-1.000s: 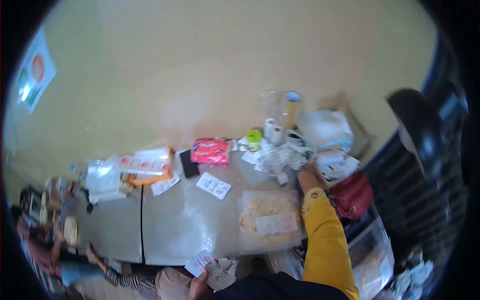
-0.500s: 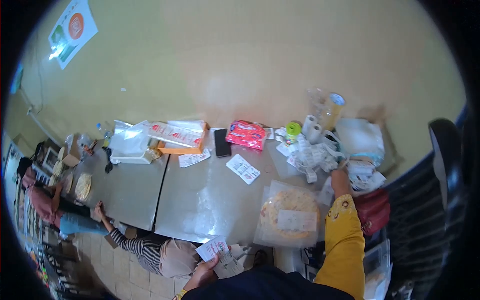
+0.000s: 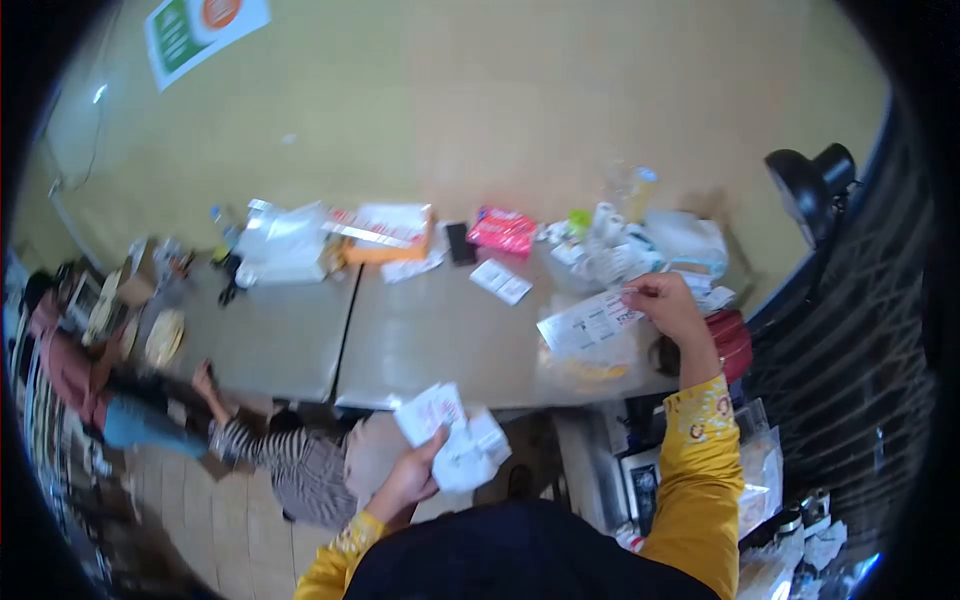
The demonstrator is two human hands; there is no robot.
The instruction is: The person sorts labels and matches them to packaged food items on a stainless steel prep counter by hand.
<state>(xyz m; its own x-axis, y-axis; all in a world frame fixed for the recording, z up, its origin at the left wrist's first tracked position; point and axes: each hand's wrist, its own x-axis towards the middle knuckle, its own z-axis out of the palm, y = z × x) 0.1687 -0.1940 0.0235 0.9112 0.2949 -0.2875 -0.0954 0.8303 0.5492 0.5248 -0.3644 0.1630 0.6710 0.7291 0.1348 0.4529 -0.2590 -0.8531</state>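
Observation:
My right hand (image 3: 670, 303) pinches the corner of a printed white label (image 3: 588, 324), raised above the table. Behind and below that label lies a flat round yellowish food in a clear plastic bag (image 3: 600, 375), partly covered and blurred. Low in front of my body, my left hand (image 3: 418, 470) is closed around several printed papers (image 3: 430, 412), together with a crumpled white sheet (image 3: 468, 455). Another stack of printed labels (image 3: 501, 282) rests on the metal table (image 3: 440, 350). Near my right wrist sits a dark red bag (image 3: 730, 345).
Along the wall are a pink packet (image 3: 503, 231), a black phone (image 3: 460, 244), an orange box (image 3: 385, 248), a white tray (image 3: 285, 268) and a heap of white paper rolls (image 3: 607, 225). A co-worker in a striped sleeve (image 3: 270, 445) is at the left; a black lamp (image 3: 805, 190) stands right.
My right hand has come away from the paper heap at the right and now holds a label over the bagged food. My left hand has risen slightly with its papers. The view has shifted.

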